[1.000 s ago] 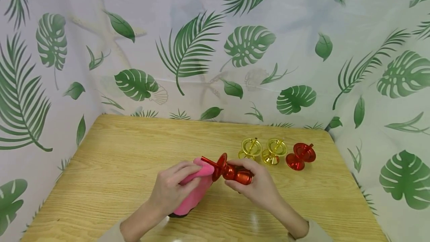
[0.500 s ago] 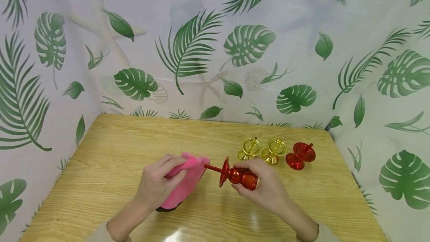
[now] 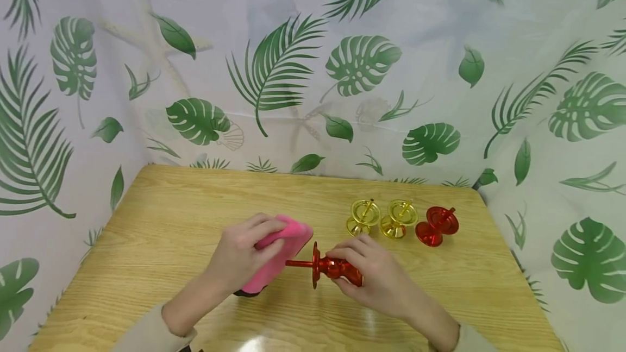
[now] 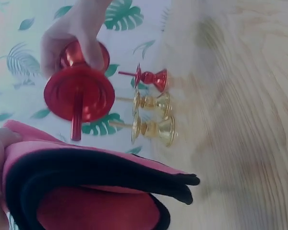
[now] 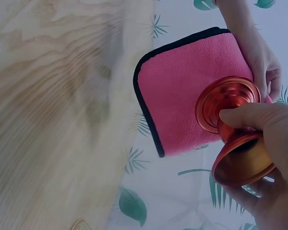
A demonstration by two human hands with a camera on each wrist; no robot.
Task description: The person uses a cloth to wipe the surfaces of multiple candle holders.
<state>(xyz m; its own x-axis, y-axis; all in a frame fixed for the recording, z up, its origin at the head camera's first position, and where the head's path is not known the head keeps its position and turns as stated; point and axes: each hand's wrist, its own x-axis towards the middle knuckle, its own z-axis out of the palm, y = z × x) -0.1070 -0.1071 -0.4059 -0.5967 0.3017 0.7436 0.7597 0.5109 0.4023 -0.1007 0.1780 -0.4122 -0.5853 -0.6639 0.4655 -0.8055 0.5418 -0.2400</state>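
Observation:
My left hand pinches a folded pink cloth with black edging, which hangs below the fingers. In my right hand is a shiny red candlestick, gripped round its body and tipped on its side. Its spike points left and overlaps the cloth in the head view; whether they touch I cannot tell. The candlestick's dish and spike face the left wrist camera, above the cloth. From the right wrist, the hollow base shows beside my thumb, with the cloth behind.
Two gold candlesticks, one left of the other, stand at the back right of the wooden table. Another red candlestick stands to their right. A leaf-patterned curtain encloses the back and sides.
The cloth was at the spike and dish, moved left off the spike, then came partly back right. The candlestick shifted right, then left and nearer, its spike turning level. The standing candlesticks stayed put.

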